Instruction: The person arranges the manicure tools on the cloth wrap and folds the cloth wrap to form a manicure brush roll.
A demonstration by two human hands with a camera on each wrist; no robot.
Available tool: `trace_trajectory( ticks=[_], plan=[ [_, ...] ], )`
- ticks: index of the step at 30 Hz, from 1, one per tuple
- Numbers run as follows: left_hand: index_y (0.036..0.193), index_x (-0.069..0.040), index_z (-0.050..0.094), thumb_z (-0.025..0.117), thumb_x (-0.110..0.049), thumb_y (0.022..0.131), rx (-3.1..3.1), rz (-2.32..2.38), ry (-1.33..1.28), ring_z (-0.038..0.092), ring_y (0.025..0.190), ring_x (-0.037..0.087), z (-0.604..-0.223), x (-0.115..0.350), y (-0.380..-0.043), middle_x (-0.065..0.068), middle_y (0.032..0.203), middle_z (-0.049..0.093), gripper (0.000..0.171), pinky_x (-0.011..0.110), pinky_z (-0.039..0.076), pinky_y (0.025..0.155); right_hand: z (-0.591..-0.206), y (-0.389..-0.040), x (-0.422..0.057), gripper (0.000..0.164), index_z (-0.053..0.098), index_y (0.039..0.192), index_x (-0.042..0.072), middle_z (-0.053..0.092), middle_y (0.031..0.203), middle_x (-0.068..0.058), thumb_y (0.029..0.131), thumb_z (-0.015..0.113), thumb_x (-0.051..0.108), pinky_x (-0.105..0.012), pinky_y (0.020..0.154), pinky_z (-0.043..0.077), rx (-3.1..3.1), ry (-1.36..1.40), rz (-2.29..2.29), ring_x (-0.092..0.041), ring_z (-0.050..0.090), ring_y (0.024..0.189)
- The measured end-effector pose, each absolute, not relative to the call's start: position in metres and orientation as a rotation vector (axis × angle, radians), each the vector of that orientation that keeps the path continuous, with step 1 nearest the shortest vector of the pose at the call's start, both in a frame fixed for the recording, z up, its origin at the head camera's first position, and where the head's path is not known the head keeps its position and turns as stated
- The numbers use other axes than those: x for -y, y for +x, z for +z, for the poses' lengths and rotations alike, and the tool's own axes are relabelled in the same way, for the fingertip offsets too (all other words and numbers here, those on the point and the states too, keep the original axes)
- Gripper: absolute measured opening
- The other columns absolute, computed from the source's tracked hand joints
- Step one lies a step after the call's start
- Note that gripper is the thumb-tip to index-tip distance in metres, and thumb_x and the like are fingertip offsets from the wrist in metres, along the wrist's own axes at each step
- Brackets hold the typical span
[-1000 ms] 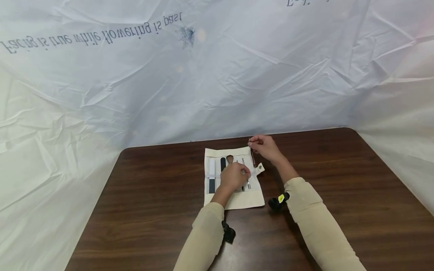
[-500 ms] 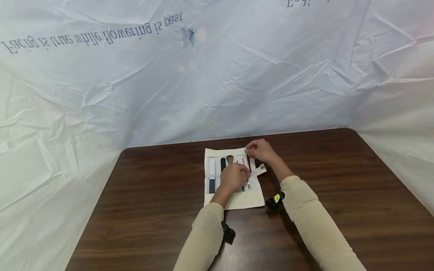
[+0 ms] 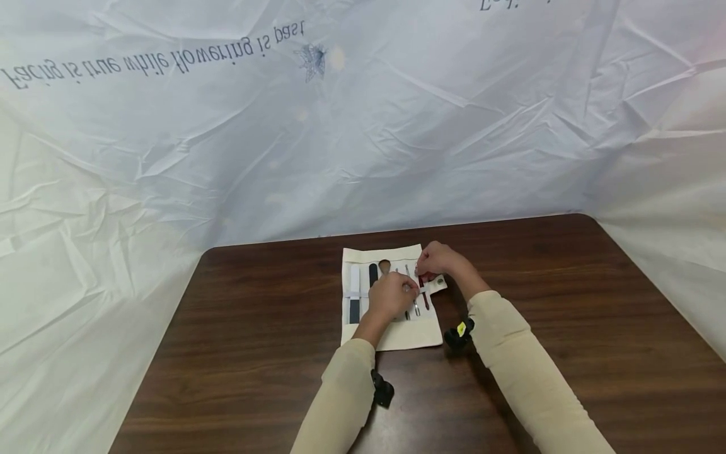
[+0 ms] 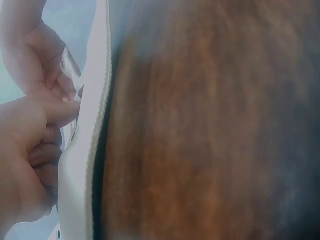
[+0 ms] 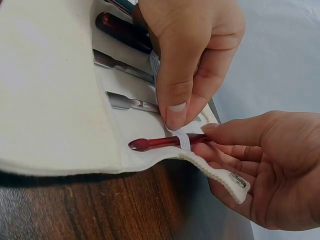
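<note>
While the cloth (image 3: 397,164) behind the surface (image 3: 244,353) is showing a printed line (image 3: 153,62), flipped upside down and reading "Facing is true while flowering is past", a dark blue flower-like figure (image 3: 314,62) is standing at its end, and a second line (image 3: 513,4) is being cut off at the top of the head view. A cream pouch (image 3: 371,256) is lying unfolded on the dark wood-grained surface, and a slim red stick (image 5: 160,142) is lying along its right-hand edge, near the tab (image 3: 437,285) with its round metal snap (image 5: 238,178). The stick is looking glossy, its flattened, pointed tip facing the near pocket (image 3: 408,335), and a white elastic band (image 5: 184,140) is crossing over it. Reaching in from the right, the right hand (image 5: 280,162) is pinching the stick's far end between thumb and fingers. The left hand (image 5: 192,45) is bending over the pouch, thumb and finger pinching the band just beside the stick. Two metal tools (image 5: 121,100) and a thicker dark red handle (image 5: 122,31) are lying farther left.
</note>
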State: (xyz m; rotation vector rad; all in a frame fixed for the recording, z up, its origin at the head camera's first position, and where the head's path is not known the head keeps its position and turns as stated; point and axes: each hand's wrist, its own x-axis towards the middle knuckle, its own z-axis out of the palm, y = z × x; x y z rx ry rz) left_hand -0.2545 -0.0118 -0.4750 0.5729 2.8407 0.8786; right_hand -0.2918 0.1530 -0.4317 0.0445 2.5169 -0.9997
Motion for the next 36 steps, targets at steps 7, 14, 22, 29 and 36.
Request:
trace_trajectory(
  ticks=[7,14,22,29,36],
  plan=[
    [0.092,-0.023,0.082,0.070,-0.029,0.096,-2.857,0.852,0.574,0.051,0.052,0.009,-0.472,0.012,-0.253,-0.007,0.064,0.069,0.014,0.026,0.037,0.048,-0.433,-0.290,-0.152,0.016,0.074,0.094,-0.003,0.070,0.071,-0.001,0.095,0.065,0.010,-0.025,0.066,0.056,-2.513,0.070,-1.013,-0.009,0.064,0.064],
    [0.092,-0.023,0.082,0.069,-0.028,0.096,-2.855,0.830,0.570,0.054,0.056,0.009,-0.470,0.011,-0.252,-0.006,0.069,0.072,0.014,0.026,0.038,0.050,-0.434,-0.285,-0.152,0.015,0.076,0.092,-0.004,0.070,0.068,-0.001,0.094,0.068,0.009,-0.024,0.064,0.055,-2.539,0.086,-1.060,-0.007,0.063,0.061],
    [0.093,-0.021,0.082,0.069,-0.027,0.096,-2.833,0.893,0.580,0.052,0.054,0.008,-0.473,0.013,-0.253,-0.006,0.065,0.069,0.014,0.024,0.038,0.049,-0.440,-0.280,-0.160,0.021,0.074,0.103,-0.005,0.076,0.083,-0.009,0.098,0.062,0.011,-0.027,0.069,0.057,-2.577,0.048,-1.124,-0.008,0.067,0.067],
    [0.099,-0.015,0.081,0.067,-0.023,0.096,-2.778,1.222,0.507,0.051,0.052,0.008,-0.466,0.039,-0.262,0.002,0.071,0.071,0.016,0.024,0.041,0.050,-0.444,-0.262,-0.187,0.030,0.069,0.118,-0.006,0.075,0.101,-0.020,0.101,0.058,0.016,-0.030,0.075,0.056,-2.719,-0.023,-1.201,-0.020,0.073,0.085],
    [0.099,-0.016,0.078,0.067,-0.026,0.096,-2.979,1.335,0.132,0.055,0.057,0.015,-0.457,0.103,-0.295,0.003,0.075,0.068,0.016,0.029,0.041,0.054,-0.442,-0.222,-0.214,0.033,0.062,0.122,-0.012,0.072,0.100,-0.020,0.104,0.054,0.014,-0.031,0.074,0.059,-2.466,-0.075,-1.352,-0.014,0.068,0.083]
  ],
)
